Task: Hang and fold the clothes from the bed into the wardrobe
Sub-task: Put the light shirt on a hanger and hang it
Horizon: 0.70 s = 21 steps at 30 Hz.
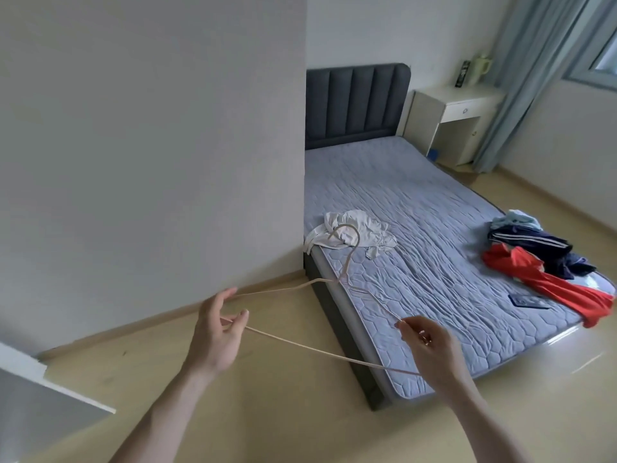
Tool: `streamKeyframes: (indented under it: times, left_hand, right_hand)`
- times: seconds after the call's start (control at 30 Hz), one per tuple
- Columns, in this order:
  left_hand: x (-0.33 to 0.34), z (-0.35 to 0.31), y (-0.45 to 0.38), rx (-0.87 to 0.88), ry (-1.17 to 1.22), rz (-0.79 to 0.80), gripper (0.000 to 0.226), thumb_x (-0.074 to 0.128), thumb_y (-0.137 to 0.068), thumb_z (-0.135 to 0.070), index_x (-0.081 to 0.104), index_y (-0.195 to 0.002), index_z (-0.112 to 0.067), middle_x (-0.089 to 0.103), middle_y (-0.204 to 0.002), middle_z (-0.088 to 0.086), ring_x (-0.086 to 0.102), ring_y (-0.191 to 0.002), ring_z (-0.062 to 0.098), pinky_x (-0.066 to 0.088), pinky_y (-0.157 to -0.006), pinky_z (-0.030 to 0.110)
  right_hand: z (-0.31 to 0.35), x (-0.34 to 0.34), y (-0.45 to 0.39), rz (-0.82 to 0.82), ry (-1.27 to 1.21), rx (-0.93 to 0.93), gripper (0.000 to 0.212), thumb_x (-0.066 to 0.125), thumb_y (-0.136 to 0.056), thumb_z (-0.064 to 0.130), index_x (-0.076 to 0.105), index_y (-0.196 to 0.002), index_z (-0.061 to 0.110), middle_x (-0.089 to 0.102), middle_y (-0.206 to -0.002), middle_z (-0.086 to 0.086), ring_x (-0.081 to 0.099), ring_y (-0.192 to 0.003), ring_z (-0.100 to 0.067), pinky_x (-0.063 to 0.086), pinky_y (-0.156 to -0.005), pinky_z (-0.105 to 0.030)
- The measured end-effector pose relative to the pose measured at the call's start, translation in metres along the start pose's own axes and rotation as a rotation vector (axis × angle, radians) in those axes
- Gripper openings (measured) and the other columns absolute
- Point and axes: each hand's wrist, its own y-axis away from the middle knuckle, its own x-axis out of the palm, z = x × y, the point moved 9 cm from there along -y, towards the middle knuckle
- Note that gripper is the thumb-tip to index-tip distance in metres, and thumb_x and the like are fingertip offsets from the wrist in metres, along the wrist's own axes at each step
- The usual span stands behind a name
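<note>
Judging by the bed (417, 208), most of the task remained: a white garment (354, 230) lay crumpled at centre frame, and a navy garment (531, 243), a red garment (547, 282) and a pale blue garment (516, 219) were heaped at the right edge, unfolded. Low in the frame, both arms reached forward with a thin pink hanger (300, 344); the left hand (217, 332) pinched one end, the right hand (430, 345) gripped the other, hook pointing away.
</note>
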Motion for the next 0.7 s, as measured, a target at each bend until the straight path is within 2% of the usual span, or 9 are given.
streamKeyframes:
  times: [0.1,0.17,0.27,0.37,0.47,0.53,0.6,0.7]
  left_hand:
    - [0.027,-0.007,-0.019,-0.019,-0.029,0.049,0.038,0.067,-0.098,-0.020,0.059,-0.134,-0.030,0.062,-0.130,-0.010,0.068,-0.085,0.023,0.052,-0.085,0.036]
    - [0.034,-0.008,-0.031,-0.022,-0.048,0.069,0.037,0.068,-0.098,-0.020,0.059,-0.132,-0.032,0.061,-0.134,-0.016,0.068,-0.084,0.022,0.054,-0.087,0.037]
    - [0.058,-0.011,-0.059,-0.034,-0.046,0.100,0.037,0.068,-0.098,-0.018,0.059,-0.131,-0.031,0.059,-0.136,-0.015,0.069,-0.087,0.023,0.056,-0.092,0.044]
    - [0.098,-0.023,-0.100,-0.026,-0.015,0.143,0.036,0.067,-0.098,-0.015,0.060,-0.130,-0.030,0.059,-0.135,-0.014,0.070,-0.092,0.026,0.057,-0.092,0.048]
    - [0.151,-0.042,-0.146,0.000,0.027,0.215,0.033,0.065,-0.099,-0.008,0.062,-0.124,-0.028,0.063,-0.128,-0.010,0.069,-0.091,0.032,0.058,-0.086,0.047]
    - [0.192,-0.057,-0.177,0.028,0.023,0.268,0.034,0.065,-0.098,-0.005,0.064,-0.122,-0.029,0.065,-0.119,-0.002,0.068,-0.088,0.033,0.058,-0.083,0.039]
    - [0.228,-0.071,-0.210,0.063,0.028,0.287,0.037,0.066,-0.096,-0.003,0.065,-0.120,-0.031,0.064,-0.111,0.003,0.067,-0.078,0.026,0.056,-0.075,0.026]
    - [0.281,-0.078,-0.261,0.062,-0.007,0.348,0.044,0.064,-0.096,-0.007,0.059,-0.131,-0.034,0.064,-0.101,0.002,0.066,-0.076,0.017,0.052,-0.073,0.026]
  right_hand:
    - [-0.008,-0.020,-0.032,0.049,0.019,-0.029,0.016,0.071,-0.096,0.025,0.075,-0.082,0.030,0.070,-0.070,0.008,0.053,-0.051,-0.005,0.037,-0.047,-0.018]
    - [-0.011,-0.021,-0.047,0.075,0.004,-0.034,0.015,0.071,-0.096,0.024,0.075,-0.083,0.031,0.072,-0.072,0.008,0.053,-0.050,-0.004,0.037,-0.047,-0.018]
    - [-0.024,-0.023,-0.074,0.098,-0.017,-0.010,0.015,0.070,-0.097,0.024,0.075,-0.084,0.031,0.073,-0.075,0.004,0.051,-0.051,-0.005,0.039,-0.050,-0.023]
    - [-0.037,-0.031,-0.110,0.083,-0.038,0.015,0.015,0.069,-0.097,0.023,0.075,-0.085,0.030,0.072,-0.075,0.004,0.051,-0.053,-0.004,0.038,-0.051,-0.020]
    - [-0.045,-0.036,-0.145,0.091,-0.037,0.040,0.015,0.068,-0.099,0.022,0.076,-0.089,0.029,0.073,-0.077,0.004,0.051,-0.053,-0.005,0.037,-0.049,-0.019]
    - [-0.053,-0.039,-0.172,0.076,-0.042,0.082,0.016,0.067,-0.100,0.022,0.077,-0.088,0.027,0.073,-0.076,0.002,0.045,-0.050,-0.009,0.033,-0.047,-0.023]
    - [-0.058,-0.044,-0.198,0.030,-0.059,0.105,0.018,0.067,-0.099,0.021,0.078,-0.086,0.027,0.071,-0.073,-0.002,0.043,-0.049,-0.009,0.030,-0.048,-0.025]
    - [-0.066,-0.054,-0.234,-0.030,-0.133,0.134,0.017,0.068,-0.099,0.021,0.079,-0.087,0.026,0.065,-0.065,-0.003,0.042,-0.049,-0.007,0.028,-0.047,-0.022]
